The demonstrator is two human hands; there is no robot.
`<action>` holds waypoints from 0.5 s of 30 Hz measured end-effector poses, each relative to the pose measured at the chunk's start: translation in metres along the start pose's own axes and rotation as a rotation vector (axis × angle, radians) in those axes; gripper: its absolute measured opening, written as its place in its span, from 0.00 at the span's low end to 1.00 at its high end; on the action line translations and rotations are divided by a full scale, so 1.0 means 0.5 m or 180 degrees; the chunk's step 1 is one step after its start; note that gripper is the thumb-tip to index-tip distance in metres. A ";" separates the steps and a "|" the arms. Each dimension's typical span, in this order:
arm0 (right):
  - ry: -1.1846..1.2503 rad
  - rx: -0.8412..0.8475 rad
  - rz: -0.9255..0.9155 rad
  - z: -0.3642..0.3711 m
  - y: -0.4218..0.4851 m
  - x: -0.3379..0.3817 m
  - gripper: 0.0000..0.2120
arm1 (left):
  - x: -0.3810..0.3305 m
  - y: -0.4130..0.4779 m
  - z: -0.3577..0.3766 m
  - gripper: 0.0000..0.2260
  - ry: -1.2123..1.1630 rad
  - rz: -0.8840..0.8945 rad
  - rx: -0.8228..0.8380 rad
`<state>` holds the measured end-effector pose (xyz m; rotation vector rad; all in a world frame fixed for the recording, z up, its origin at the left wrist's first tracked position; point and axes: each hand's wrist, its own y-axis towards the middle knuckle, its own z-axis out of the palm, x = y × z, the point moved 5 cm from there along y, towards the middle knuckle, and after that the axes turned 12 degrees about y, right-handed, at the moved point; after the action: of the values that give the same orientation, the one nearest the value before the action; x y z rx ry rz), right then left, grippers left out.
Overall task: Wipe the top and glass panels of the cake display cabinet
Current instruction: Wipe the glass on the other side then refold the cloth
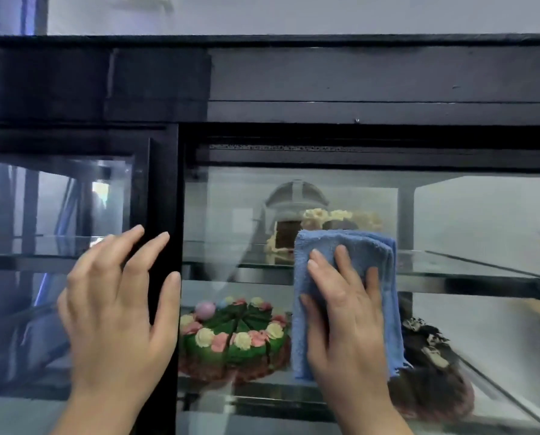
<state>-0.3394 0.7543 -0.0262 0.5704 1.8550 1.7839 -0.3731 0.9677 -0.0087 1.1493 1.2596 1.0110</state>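
Note:
The cake display cabinet fills the view, with a black top band [356, 76] and a black upright frame post [166, 189] between two glass panels. My right hand [344, 312] presses a folded blue cloth [366, 255] flat against the right glass panel [469, 215]. My left hand [118, 306] lies open with fingers spread, its palm on the left glass panel [58, 202] and its fingertips over the black post. It holds nothing.
Behind the right glass a green cake with pink and cream rosettes [234, 334] sits on the lower shelf, a dark chocolate cake [432, 365] beside it. A cream-topped cake [340, 218] stands on the glass shelf [469, 265] above. A pale wall [293, 14] rises behind the cabinet.

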 end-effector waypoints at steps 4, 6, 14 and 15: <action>-0.0319 0.0735 -0.0434 -0.019 0.013 -0.019 0.21 | 0.021 0.000 0.006 0.22 0.0171 0.0045 0.0298; -0.0353 0.0675 -0.0542 -0.025 0.038 -0.023 0.20 | 0.027 0.010 0.002 0.22 0.0150 0.0161 0.0309; -0.1076 -0.0212 0.0161 0.037 0.147 0.009 0.19 | 0.078 0.033 0.014 0.23 0.0217 0.0659 0.0432; -0.1203 -0.0182 0.0108 0.056 0.168 0.023 0.18 | 0.082 0.034 0.019 0.23 0.0229 0.0717 0.0404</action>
<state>-0.3348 0.7879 0.0565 0.8552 1.5400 1.6109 -0.3600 1.0099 0.0009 1.3871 1.2863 1.1601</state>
